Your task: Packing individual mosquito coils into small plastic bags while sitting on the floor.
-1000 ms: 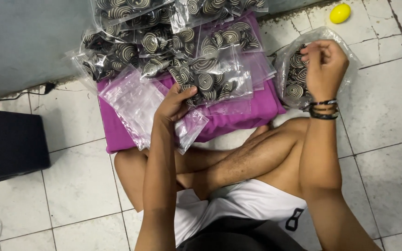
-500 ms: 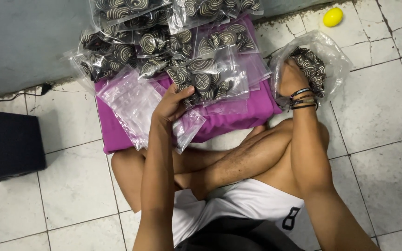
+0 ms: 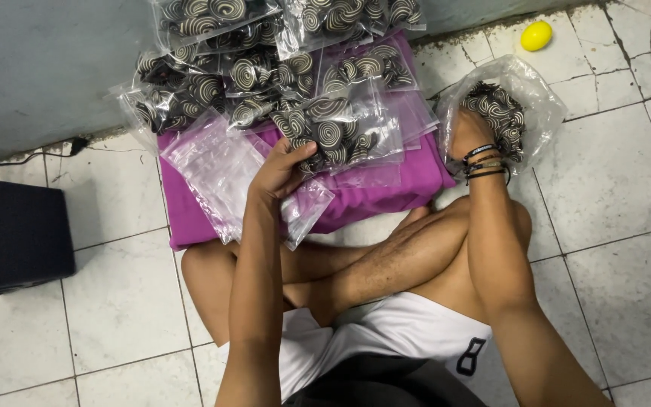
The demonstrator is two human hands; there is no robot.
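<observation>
I sit cross-legged on a tiled floor. My left hand [image 3: 282, 170] grips an empty clear zip bag [image 3: 304, 209] at the top of a stack of empty clear bags [image 3: 212, 169] lying on a purple cloth [image 3: 386, 192]. My right hand [image 3: 470, 132] reaches into a large clear plastic bag [image 3: 536, 98] full of black-and-cream spiral pieces [image 3: 500, 113]; its fingers are hidden inside. Several filled clear packets of the same spiral pieces [image 3: 265, 68] are piled behind the cloth.
A grey wall [image 3: 39, 68] runs along the top left. A dark box [image 3: 9, 234] stands at the left edge. A small yellow egg-shaped object [image 3: 536, 35] lies on the tiles at the top right. My bare legs [image 3: 356, 264] are crossed in front of me.
My right hand went from being raised beside the large bag to being pushed down into it. My left hand stayed on the empty bag.
</observation>
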